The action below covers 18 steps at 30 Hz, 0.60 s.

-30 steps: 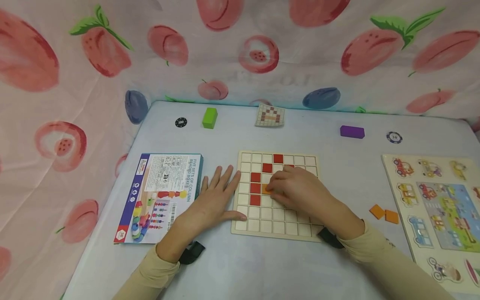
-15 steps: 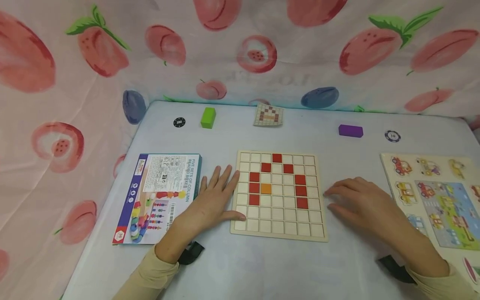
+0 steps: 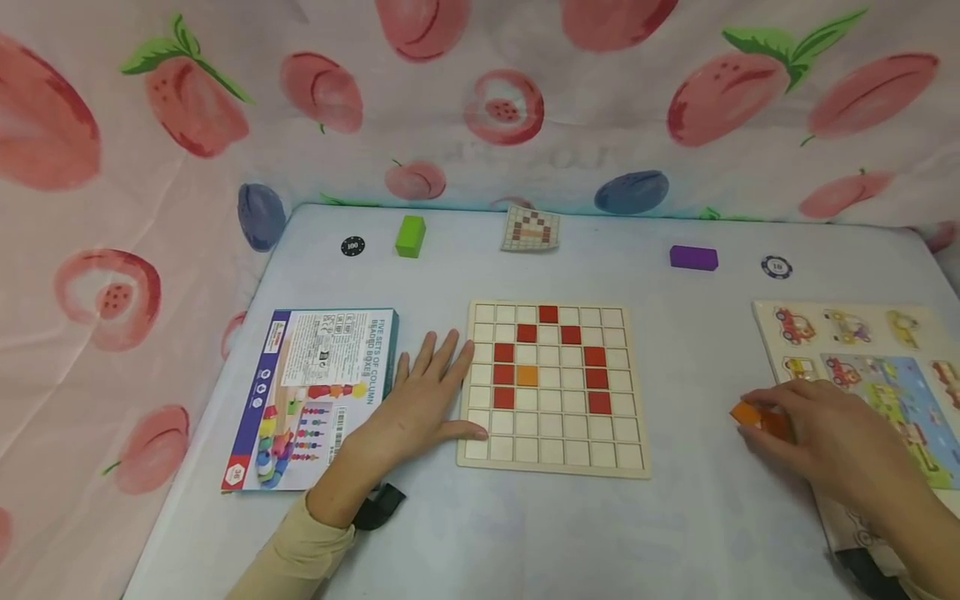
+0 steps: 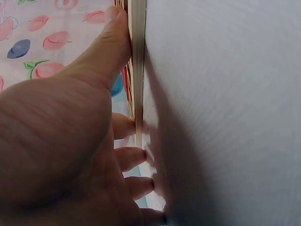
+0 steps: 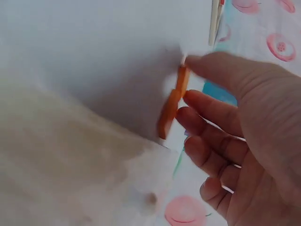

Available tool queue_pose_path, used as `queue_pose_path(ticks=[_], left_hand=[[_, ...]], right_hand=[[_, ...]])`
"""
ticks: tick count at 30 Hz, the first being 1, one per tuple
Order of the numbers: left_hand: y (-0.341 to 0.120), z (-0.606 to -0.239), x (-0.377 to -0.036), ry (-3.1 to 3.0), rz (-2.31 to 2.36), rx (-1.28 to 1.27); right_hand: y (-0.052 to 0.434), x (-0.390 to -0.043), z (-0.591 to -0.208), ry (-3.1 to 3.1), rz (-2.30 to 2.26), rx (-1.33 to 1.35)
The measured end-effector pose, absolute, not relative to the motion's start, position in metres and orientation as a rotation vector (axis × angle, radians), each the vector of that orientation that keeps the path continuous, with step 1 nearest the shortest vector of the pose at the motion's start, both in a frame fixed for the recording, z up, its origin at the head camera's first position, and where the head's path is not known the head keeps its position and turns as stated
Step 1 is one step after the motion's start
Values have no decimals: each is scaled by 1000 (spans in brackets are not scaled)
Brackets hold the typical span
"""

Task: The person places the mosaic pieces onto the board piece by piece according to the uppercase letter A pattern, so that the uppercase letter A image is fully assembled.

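A wooden grid board (image 3: 553, 472) lies in the middle of the table in the head view. Red square tiles form an arch on it, and one orange tile (image 3: 527, 376) sits inside the arch's left side. My left hand (image 3: 408, 417) lies flat with spread fingers along the board's left edge, thumb over its lower left corner. Over at the right, my right hand (image 3: 840, 437) pinches an orange square tile (image 3: 745, 414) between thumb and index finger. A second orange tile (image 3: 776, 425) lies against it, partly under the fingers; the right wrist view shows both edge-on.
A beaded-box carton (image 3: 322, 392) lies left of the board, a vehicle puzzle board (image 3: 765, 333) at the right. Along the back are a pattern card (image 3: 530, 229), a green block (image 3: 410, 237), a purple block (image 3: 693, 257) and two round chips, black (image 3: 352, 246) and white-blue (image 3: 776, 267).
My right hand has let go of the orange tile on the grid, moved right across the table and taken hold of a loose orange tile. The left hand has stayed at the board's edge.
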<state>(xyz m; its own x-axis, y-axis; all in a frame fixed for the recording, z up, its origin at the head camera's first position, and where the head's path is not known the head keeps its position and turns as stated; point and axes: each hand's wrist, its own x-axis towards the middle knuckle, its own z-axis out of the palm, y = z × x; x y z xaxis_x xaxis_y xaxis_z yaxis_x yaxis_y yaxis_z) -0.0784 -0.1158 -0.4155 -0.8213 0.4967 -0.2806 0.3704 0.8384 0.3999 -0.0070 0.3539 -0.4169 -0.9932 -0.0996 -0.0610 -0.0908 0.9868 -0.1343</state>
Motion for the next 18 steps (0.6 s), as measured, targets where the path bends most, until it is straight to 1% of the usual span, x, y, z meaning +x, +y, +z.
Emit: queue_pose_path(ticks=[5, 11, 14, 18], left_hand=[[-116, -415, -79, 2639, 469, 651], [-117, -415, -79, 2642, 483, 660], [-117, -416, -79, 2643, 486, 662], [-117, -416, -79, 2638, 489, 659]], right_hand=[[350, -8, -420, 3077, -245, -182], [341, -17, -420, 3156, -302, -337], [327, -24, -418, 3190, -373, -442], [296, -36, -414, 3170, -464, -545]])
